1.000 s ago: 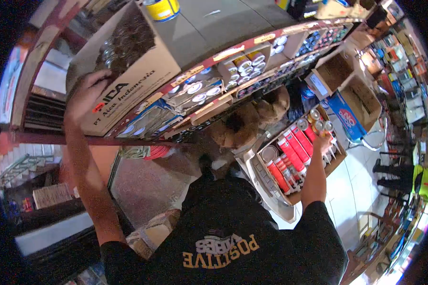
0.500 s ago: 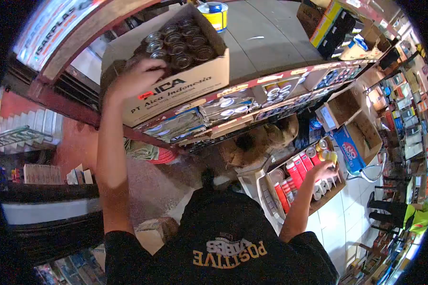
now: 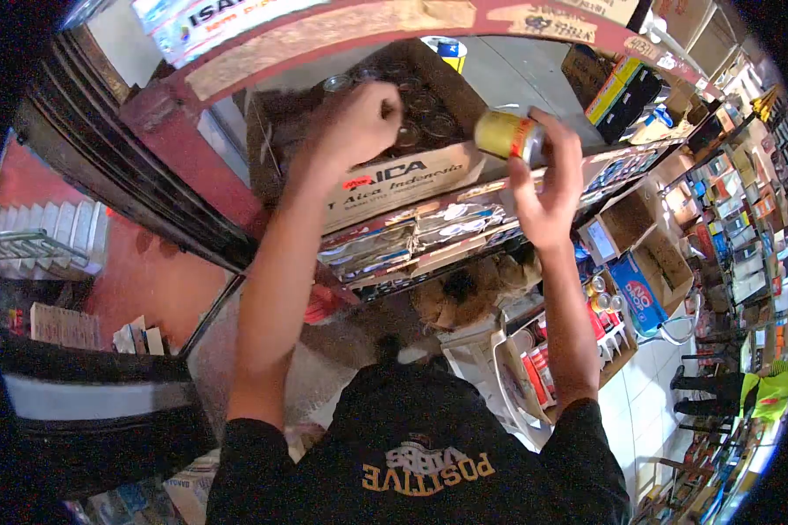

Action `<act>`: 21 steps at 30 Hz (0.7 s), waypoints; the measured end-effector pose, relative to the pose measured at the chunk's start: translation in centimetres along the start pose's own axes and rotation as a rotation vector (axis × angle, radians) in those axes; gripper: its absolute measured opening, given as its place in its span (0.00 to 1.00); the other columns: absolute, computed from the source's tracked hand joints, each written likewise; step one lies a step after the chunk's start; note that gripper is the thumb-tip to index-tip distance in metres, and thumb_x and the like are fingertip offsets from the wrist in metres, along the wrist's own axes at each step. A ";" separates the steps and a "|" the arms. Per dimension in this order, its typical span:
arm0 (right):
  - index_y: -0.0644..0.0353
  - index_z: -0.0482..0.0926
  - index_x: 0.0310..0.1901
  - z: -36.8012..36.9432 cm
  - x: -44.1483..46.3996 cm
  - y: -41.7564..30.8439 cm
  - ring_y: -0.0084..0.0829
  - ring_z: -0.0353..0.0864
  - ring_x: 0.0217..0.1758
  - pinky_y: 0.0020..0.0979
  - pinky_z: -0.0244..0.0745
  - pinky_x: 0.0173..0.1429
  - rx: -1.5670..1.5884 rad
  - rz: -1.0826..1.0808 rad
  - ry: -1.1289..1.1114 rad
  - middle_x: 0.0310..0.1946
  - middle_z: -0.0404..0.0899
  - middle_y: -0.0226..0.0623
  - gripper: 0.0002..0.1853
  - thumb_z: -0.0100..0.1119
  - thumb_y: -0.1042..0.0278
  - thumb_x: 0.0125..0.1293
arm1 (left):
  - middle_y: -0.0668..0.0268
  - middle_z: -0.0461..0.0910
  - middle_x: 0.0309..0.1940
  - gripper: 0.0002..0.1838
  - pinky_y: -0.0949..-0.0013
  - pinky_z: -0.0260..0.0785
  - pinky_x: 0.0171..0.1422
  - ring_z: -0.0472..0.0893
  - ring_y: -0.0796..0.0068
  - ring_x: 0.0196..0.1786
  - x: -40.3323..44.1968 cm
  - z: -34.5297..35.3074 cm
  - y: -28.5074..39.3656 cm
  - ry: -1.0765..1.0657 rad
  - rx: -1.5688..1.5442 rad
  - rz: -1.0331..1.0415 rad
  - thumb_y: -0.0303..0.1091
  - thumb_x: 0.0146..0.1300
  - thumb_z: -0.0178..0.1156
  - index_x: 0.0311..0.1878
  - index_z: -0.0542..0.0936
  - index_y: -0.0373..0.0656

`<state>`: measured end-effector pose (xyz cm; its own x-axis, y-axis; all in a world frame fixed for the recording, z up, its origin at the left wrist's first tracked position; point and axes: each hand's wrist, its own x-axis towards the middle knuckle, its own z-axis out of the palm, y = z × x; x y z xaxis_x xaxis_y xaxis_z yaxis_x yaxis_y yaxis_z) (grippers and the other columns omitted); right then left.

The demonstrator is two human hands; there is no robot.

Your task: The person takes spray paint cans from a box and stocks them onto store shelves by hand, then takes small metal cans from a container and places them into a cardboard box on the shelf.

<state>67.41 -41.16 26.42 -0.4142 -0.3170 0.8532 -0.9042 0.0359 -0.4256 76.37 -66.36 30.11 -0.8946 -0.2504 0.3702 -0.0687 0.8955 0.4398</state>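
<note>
My right hand (image 3: 553, 179) grips a yellow can (image 3: 504, 134) with a silver end, tilted on its side, just right of the cardboard box (image 3: 411, 185) marked "AICA". My left hand (image 3: 363, 122) is over the front of that box, its fingers curled. Whatever they hold, if anything, is hidden. Inside the box stand several cans with dark round tops (image 3: 438, 124), partly covered by my left hand. Lower right, behind my right forearm, an open carton holds red-and-white packages (image 3: 538, 372) and a few cans (image 3: 601, 297).
The AICA box rests on a grey shelf top (image 3: 499, 74), under a red beam (image 3: 341, 33). A yellow-and-blue can (image 3: 451, 54) stands behind it. A blue "NO DROP" box (image 3: 636, 293) is at right. A person in a yellow-green vest (image 3: 769, 392) is farther off.
My right hand has risen from the lower carton to the AICA box with a yellow can. My left hand has moved right over the box, and the view has shifted.
</note>
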 end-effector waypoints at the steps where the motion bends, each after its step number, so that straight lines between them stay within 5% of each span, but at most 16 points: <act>1: 0.65 0.74 0.59 0.7 1.5 -1.1 0.48 0.75 0.58 0.42 0.69 0.64 -0.062 -0.064 -0.034 0.53 0.75 0.51 0.28 0.64 0.70 0.56 | 0.49 0.84 0.40 0.10 0.59 0.74 0.50 0.85 0.53 0.44 0.6 0.1 0.8 0.025 -0.038 -0.005 0.31 0.61 0.61 0.44 0.82 0.37; 4: 0.62 0.74 0.60 2.7 4.2 -1.7 0.51 0.77 0.57 0.44 0.72 0.61 -0.119 -0.127 -0.173 0.52 0.76 0.52 0.29 0.66 0.67 0.55 | 0.47 0.83 0.45 0.14 0.50 0.75 0.54 0.83 0.46 0.48 1.4 2.7 0.9 0.319 -0.114 0.129 0.26 0.59 0.56 0.48 0.80 0.37; 10: 0.57 0.79 0.56 4.6 6.5 0.1 0.48 0.77 0.56 0.46 0.71 0.60 -0.181 -0.004 -0.406 0.49 0.82 0.47 0.27 0.69 0.63 0.52 | 0.44 0.82 0.40 0.12 0.45 0.73 0.53 0.81 0.42 0.47 1.6 4.5 0.6 0.164 -0.105 0.173 0.22 0.55 0.57 0.43 0.76 0.32; 13: 0.47 0.81 0.55 4.7 6.5 1.1 0.49 0.75 0.58 0.49 0.61 0.67 -0.272 0.053 -0.537 0.48 0.84 0.43 0.27 0.71 0.57 0.50 | 0.44 0.81 0.38 0.11 0.45 0.72 0.53 0.81 0.42 0.46 1.1 4.5 0.8 0.179 -0.138 0.182 0.21 0.55 0.56 0.42 0.76 0.31; 21: 0.51 0.82 0.54 4.3 7.2 -0.1 0.51 0.72 0.58 0.48 0.62 0.67 -0.443 0.103 -0.699 0.50 0.81 0.45 0.23 0.68 0.57 0.55 | 0.40 0.81 0.38 0.08 0.47 0.74 0.54 0.81 0.42 0.46 1.6 3.9 1.4 -0.068 -0.153 0.203 0.21 0.56 0.56 0.38 0.80 0.28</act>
<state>64.98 -47.52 31.33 -0.4689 -0.8018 0.3705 -0.8832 0.4201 -0.2086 73.12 -64.04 28.10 -0.9113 -0.0410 0.4096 0.1782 0.8576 0.4825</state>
